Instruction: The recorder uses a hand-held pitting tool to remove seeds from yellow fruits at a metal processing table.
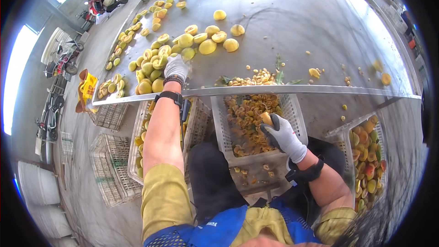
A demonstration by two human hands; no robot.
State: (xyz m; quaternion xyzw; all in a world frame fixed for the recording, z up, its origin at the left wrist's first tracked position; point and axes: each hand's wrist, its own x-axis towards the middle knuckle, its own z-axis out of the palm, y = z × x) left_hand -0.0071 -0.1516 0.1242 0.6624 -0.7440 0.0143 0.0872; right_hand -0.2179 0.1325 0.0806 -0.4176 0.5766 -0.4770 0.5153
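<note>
My left hand (176,67), in a pale grey work glove, reaches onto the metal table (288,51) and touches a heap of yellow-green peaches (148,68), many of them halved. Its fingertips are hidden among the fruit, so a grip cannot be made out. Low over a white plastic crate (217,127), my gloved right hand (286,137) is closed around a small orange-tan object (266,119). Whether that is fruit or a tool handle is unclear. Brownish-orange fruit pieces (252,123) fill much of this crate, which stands between my knees.
Pale kernels (260,77) and green leaves (280,75) lie along the table's raised front rim (308,89). A fruit-filled crate (367,157) stands at right, another (139,144) at left under my arm. Stacked crates (113,169) and parked motorcycles (65,63) are farther left.
</note>
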